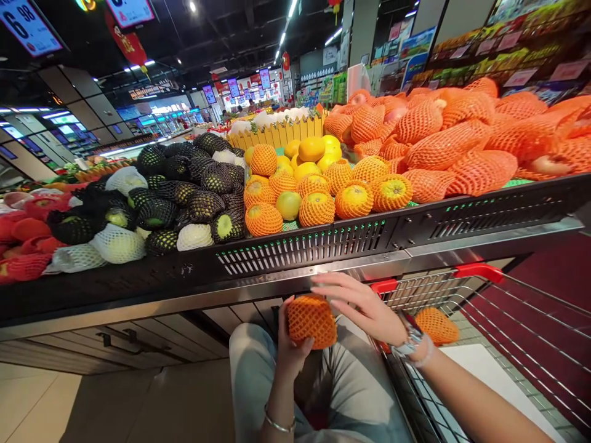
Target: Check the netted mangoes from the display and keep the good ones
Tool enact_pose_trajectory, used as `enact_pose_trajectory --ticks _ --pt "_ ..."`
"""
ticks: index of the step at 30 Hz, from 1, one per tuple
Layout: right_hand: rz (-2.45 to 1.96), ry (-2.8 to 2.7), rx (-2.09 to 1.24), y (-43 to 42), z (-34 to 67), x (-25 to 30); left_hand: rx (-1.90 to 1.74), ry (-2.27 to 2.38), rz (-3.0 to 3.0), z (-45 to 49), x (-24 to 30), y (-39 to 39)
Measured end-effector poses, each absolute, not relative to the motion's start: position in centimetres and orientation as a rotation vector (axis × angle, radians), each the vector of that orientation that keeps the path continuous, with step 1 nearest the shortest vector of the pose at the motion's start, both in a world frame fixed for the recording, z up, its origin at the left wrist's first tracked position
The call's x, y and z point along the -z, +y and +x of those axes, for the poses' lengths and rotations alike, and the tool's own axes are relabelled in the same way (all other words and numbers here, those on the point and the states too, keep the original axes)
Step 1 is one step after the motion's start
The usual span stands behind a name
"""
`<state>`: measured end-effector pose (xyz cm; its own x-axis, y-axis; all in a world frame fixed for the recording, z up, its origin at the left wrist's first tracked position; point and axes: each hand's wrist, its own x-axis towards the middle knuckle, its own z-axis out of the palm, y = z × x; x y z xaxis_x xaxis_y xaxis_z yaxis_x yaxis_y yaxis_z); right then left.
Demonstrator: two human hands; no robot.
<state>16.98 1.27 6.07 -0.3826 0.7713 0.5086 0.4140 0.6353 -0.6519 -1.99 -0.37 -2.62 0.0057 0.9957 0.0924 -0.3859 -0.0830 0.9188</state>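
"Above the lap (357,381), how is the netted fruit (313,321) held?"
"Between thumb and curled fingers of the left hand (290,352) it is clasped; the right hand (369,311) is poised nearby, fingers loosely spread."
"And handled well?"
"It should be squeezed lightly, so the net (318,335) is not snagged."
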Motion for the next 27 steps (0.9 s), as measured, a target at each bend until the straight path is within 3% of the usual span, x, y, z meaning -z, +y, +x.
enact_pose_trajectory --ticks 3,5,8,10,12,18,22,27 --pt "-0.863 -2.273 -0.706 1.6 17.6 -9.5 -1.158 0.638 0.852 -3.4 1.9 -1.0" --pt "-0.96 -2.191 -1.001 2.2 17.6 -9.7 -1.027 0.539 0.762 -3.9 1.8 -1.6" --pt "-1.16 -1.68 -1.739 2.6 17.3 -6.8 -0.907 0.44 0.765 -4.5 1.7 -2.1" --pt "-1.047 -1.299 -2.17 2.0 16.8 -3.9 -0.821 0.436 0.879 -5.0 1.5 -2.0" --pt "-0.798 -1.074 -2.389 0.9 16.2 -1.2 -0.729 0.509 1.04 -5.7 1.3 -1.8" --pt "-0.568 -0.857 -2.342 -1.6 14.0 2.8 -0.699 0.718 1.208 -6.3 2.6 -1.4" --pt "-0.651 -0.891 -2.127 -0.7 13.9 2.8 -1.059 0.766 1.075 -4.3 4.1 -0.6" --pt "-0.855 -1.107 -1.564 1.0 14.4 0.1 -1.563 0.832 0.598 -1.4 3.8 0.2"
